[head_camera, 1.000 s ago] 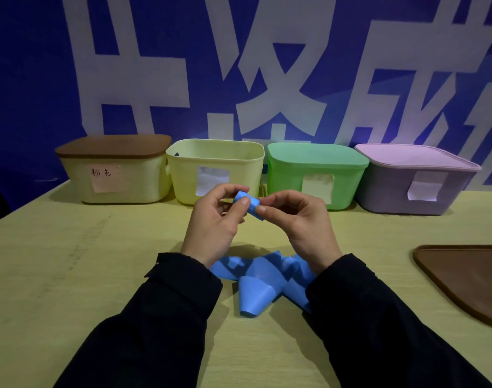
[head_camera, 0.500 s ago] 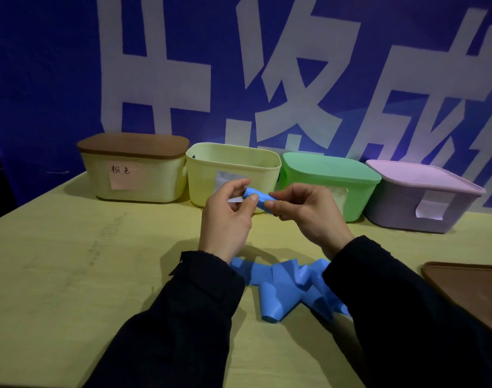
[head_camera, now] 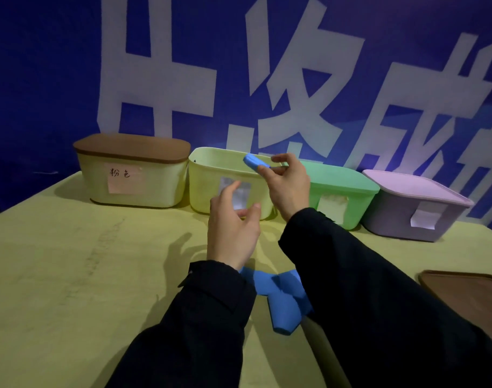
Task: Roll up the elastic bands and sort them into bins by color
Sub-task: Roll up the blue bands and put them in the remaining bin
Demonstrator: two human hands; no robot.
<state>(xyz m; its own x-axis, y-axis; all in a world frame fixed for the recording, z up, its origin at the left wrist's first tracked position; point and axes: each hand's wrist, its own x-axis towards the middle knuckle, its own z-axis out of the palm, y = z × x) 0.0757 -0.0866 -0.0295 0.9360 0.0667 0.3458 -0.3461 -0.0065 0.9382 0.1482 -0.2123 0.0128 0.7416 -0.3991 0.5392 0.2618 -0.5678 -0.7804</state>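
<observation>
My right hand (head_camera: 288, 186) pinches a rolled blue band (head_camera: 255, 161) and holds it over the rim of the open yellow-green bin (head_camera: 208, 180). My left hand (head_camera: 232, 228) hovers lower in front of that bin, fingers relaxed and holding nothing. A pile of loose blue bands (head_camera: 281, 298) lies on the table between my forearms, partly hidden by my sleeves.
Along the back stand a cream bin with a brown lid and a pink label (head_camera: 132, 175), a green lidded bin (head_camera: 342, 197) and a purple lidded bin (head_camera: 415, 208). A brown lid (head_camera: 468, 292) lies at the table's right edge. A blue banner hangs behind.
My left hand let go of the blue roll and dropped back. My right hand carried the roll forward and up over the open bin. The camera view tilted and moved closer.
</observation>
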